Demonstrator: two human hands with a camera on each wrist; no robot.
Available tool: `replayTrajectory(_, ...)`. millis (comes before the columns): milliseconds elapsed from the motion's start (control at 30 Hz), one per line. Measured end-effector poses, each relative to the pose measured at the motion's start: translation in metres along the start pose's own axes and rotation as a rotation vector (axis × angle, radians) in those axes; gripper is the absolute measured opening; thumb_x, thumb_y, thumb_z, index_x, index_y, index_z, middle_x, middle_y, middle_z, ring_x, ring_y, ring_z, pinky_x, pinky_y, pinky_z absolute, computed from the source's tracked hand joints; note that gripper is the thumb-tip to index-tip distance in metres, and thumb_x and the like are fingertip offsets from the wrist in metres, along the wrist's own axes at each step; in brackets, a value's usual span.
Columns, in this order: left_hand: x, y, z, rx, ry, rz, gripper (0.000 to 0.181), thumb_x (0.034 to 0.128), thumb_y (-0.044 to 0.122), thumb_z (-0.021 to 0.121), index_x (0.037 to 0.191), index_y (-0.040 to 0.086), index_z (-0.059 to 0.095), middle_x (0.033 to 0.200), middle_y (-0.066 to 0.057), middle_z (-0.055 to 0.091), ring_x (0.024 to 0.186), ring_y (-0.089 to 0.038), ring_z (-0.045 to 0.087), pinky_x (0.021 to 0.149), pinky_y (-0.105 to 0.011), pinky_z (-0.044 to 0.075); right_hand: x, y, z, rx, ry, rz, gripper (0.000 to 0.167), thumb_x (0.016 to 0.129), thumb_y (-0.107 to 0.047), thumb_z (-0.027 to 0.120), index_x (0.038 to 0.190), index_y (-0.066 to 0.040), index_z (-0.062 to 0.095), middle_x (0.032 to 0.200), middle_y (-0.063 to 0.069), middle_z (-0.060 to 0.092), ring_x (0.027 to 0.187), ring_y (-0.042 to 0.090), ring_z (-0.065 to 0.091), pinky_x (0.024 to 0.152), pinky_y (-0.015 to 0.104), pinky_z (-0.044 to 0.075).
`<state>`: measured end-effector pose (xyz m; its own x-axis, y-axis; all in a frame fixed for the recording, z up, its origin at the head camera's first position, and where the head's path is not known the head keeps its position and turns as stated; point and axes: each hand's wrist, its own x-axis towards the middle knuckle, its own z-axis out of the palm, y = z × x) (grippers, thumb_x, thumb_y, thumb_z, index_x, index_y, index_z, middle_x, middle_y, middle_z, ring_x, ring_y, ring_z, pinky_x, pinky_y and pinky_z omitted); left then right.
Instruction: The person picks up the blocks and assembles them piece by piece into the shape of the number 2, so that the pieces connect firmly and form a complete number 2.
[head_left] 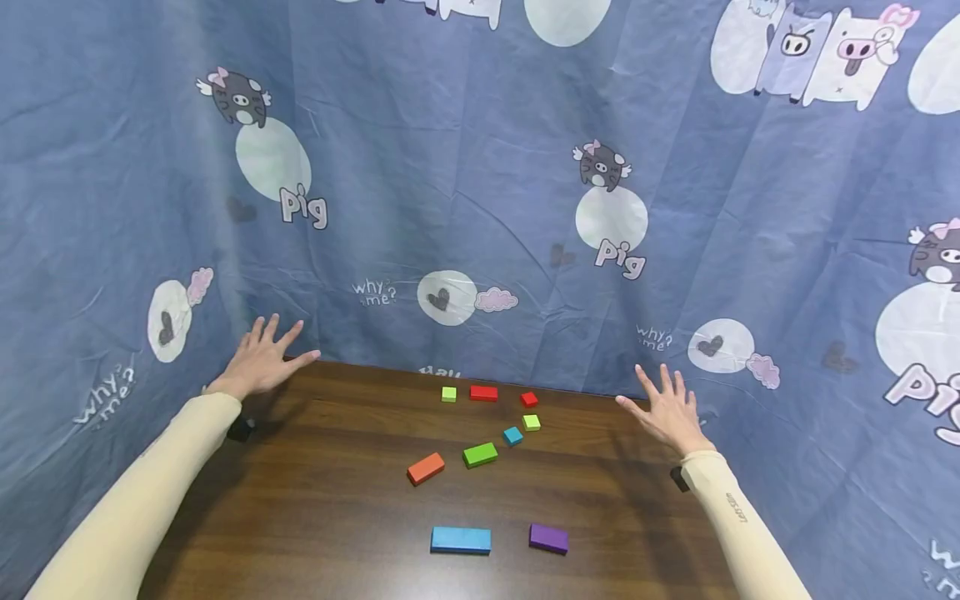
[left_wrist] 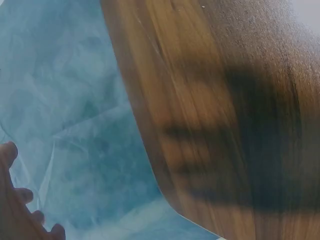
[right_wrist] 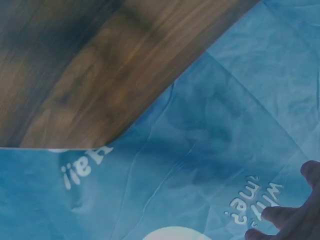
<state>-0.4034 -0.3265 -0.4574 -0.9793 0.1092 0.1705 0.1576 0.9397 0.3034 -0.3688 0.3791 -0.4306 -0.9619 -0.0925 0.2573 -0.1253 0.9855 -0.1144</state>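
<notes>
In the head view my left hand [head_left: 262, 362] is raised over the table's far left corner, fingers spread, holding nothing. My right hand [head_left: 670, 414] hovers over the far right corner, also spread and holding nothing. Between them on the table lie a red block [head_left: 483, 393], a small red block [head_left: 529, 400], two yellow-green blocks [head_left: 448, 394], a small blue block [head_left: 513, 436], a green block [head_left: 480, 454] and an orange block [head_left: 426, 468]. Nearer are a long blue block [head_left: 461, 540] and a purple block [head_left: 548, 538]. Fingers of the left hand [left_wrist: 25, 200] and right hand [right_wrist: 295, 215] show in the wrist views.
A blue cloth [head_left: 450, 208] with pig prints hangs behind the brown wooden table [head_left: 337, 500] and along both its sides. The table's rounded corners show in both wrist views, with hand shadows on the wood.
</notes>
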Motion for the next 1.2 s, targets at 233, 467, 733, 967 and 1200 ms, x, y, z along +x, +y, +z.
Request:
replayTrajectory(233, -0.003, 0.024, 0.001, -0.035, -0.034, 0.008, 0.090, 0.0901, 0.072, 0.038, 0.155, 0.015, 0.013, 0.154, -0.034, 0.009, 0.139, -0.057, 0.012, 0.104, -0.072, 0.016, -0.001, -0.016, 0.003, 0.037, 0.041, -0.049, 0.084, 0.087, -0.070, 0.048, 0.154, -0.026, 0.022, 0.156, 0.028, 0.017, 0.137, 0.056, 0.020, 0.099, 0.072, 0.024)
replayTrajectory(467, -0.016, 0.075, 0.010, -0.058, 0.022, 0.156, 0.084, 0.0884, 0.072, 0.041, 0.152, 0.019, 0.029, 0.150, -0.025, 0.032, 0.134, -0.049, 0.032, 0.100, -0.067, 0.031, -0.014, -0.056, 0.004, 0.074, 0.092, -0.134, 0.081, 0.086, -0.067, 0.053, 0.152, -0.031, 0.024, 0.153, 0.022, 0.030, 0.132, 0.051, 0.036, 0.096, 0.067, 0.033)
replayTrajectory(733, -0.043, 0.129, 0.024, -0.065, 0.126, 0.312, 0.072, 0.0880, 0.067, 0.050, 0.145, 0.023, 0.043, 0.137, -0.016, 0.053, 0.122, -0.039, 0.053, 0.094, -0.058, 0.043, -0.035, -0.100, 0.006, 0.109, 0.113, -0.248, 0.081, 0.085, -0.066, 0.057, 0.151, -0.029, 0.029, 0.147, 0.019, 0.041, 0.128, 0.044, 0.044, 0.094, 0.061, 0.038)
replayTrajectory(967, -0.071, 0.164, 0.050, -0.075, 0.152, 0.437, 0.064, 0.0861, 0.055, 0.064, 0.140, 0.023, 0.050, 0.125, -0.010, 0.062, 0.112, -0.031, 0.060, 0.093, -0.051, 0.046, -0.058, -0.126, 0.021, 0.135, 0.124, -0.328, 0.083, 0.082, -0.066, 0.060, 0.151, -0.036, 0.026, 0.137, 0.011, 0.051, 0.121, 0.033, 0.050, 0.091, 0.054, 0.041)
replayTrajectory(1200, -0.104, 0.189, 0.078, -0.087, 0.121, 0.556, 0.049, 0.0817, 0.044, 0.073, 0.122, 0.018, 0.065, 0.109, 0.001, 0.068, 0.099, -0.016, 0.062, 0.087, -0.040, 0.047, -0.082, -0.154, 0.041, 0.126, 0.114, -0.438, 0.078, 0.080, -0.068, 0.061, 0.146, -0.032, 0.039, 0.116, 0.004, 0.060, 0.104, 0.025, 0.056, 0.080, 0.040, 0.041)
